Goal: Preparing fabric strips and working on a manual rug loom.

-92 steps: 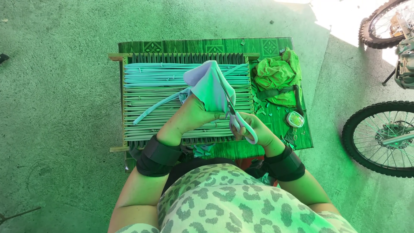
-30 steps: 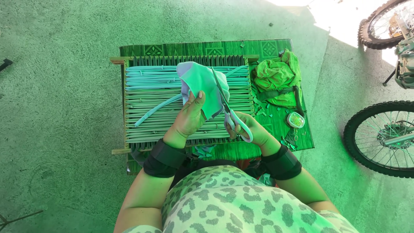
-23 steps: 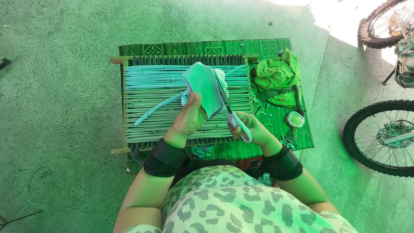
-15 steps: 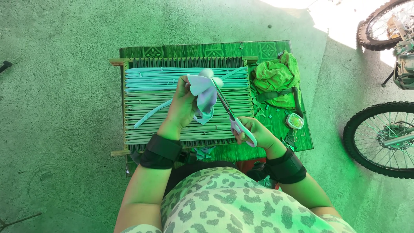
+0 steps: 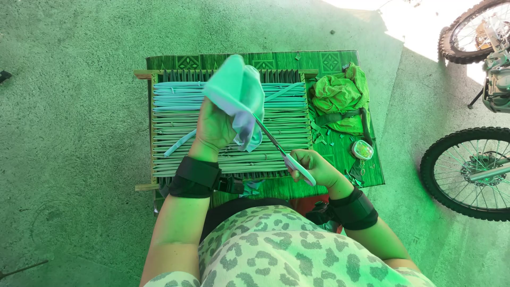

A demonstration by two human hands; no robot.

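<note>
We are holding a pale folded cloth (image 5: pixel 236 93) up in our left hand (image 5: pixel 215 127), fingers closed around its lower part, above the weaving frame (image 5: pixel 159 159). Our right hand (image 5: pixel 313 167) is gripping the handles of a pair of scissors (image 5: pixel 284 154), fingers wrapped through the loops, and the blades are pointing up and to the left, their tips reaching the lower edge of the cloth. Whether the blades are biting into the fabric or only touching it we cannot quite tell, since the cloth's folds are covering the tips.

The frame is lying on a low table (image 5: pixel 329 61) with a patterned top, and pale strips are running across the frame's upper part. Beside the frame, to the right, a crumpled green fabric heap (image 5: pixel 340 98) is resting on the table, with small scraps scattered below it and a small round container (image 5: pixel 362 150) near the edge. Both our wrists are wearing dark bands. Two motorcycle wheels (image 5: pixel 467 170) are standing on the concrete floor (image 5: pixel 69 133) at the right.
</note>
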